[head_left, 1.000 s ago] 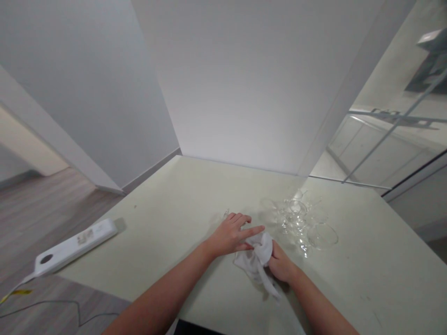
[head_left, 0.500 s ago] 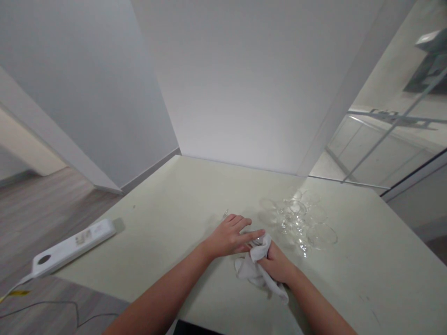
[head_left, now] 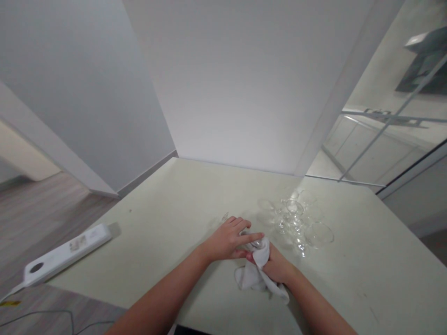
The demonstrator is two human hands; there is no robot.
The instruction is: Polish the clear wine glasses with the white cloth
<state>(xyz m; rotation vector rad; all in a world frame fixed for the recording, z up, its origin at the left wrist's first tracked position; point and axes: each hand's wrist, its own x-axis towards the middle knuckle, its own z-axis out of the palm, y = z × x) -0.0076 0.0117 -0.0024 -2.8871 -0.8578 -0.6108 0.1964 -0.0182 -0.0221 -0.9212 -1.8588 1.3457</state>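
Note:
My left hand (head_left: pixel 228 240) is curled around a clear glass (head_left: pixel 257 243), most of which the fingers and cloth hide. My right hand (head_left: pixel 274 265) grips a white cloth (head_left: pixel 260 256) that wraps the near end of the glass, its loose folds hanging over the table. A small clear piece (head_left: pixel 225 217) shows just past the left knuckles; whether it belongs to the held glass I cannot tell. Beyond my right hand, several clear stemmed glasses (head_left: pixel 295 207) stand or lie close together, their outlines overlapping. One round rim (head_left: pixel 319 234) shows at the right of this group.
The pale table (head_left: pixel 181 200) meets a white wall (head_left: pixel 237 116) at its back edge. A white power strip (head_left: pixel 66 253) lies across the left edge, its cable running down to the wooden floor. A glass partition (head_left: pixel 366 149) stands at the right. Something black (head_left: pixel 190 330) shows at the bottom.
The view has shifted slightly. My left fingers and the cloth have moved a little on the glass, and a bit more of the glass shows between my hands. Both holds stay the same.

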